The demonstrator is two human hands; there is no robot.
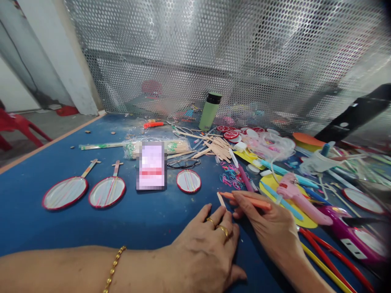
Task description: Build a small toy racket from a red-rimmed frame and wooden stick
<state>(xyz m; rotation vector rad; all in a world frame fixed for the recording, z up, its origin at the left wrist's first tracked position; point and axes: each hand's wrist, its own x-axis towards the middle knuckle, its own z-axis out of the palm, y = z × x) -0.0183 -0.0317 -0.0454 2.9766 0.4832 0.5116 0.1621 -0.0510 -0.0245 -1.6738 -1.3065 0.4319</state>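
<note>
Left hand (204, 248) lies flat and spread on the blue table (137, 219), fingertips at a small wooden stick (220, 198), seemingly steadying it. The right hand (271, 228) pinches an orange marker (244, 200), tip beside the stick. Beyond them lie rubber bands (230, 179) and a phone (151, 165).

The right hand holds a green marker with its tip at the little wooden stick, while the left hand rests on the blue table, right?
Not quite. The head view shows the marker in the right hand is orange, not green. Its tip is at the little wooden stick, and the left hand rests on the blue table.
</note>
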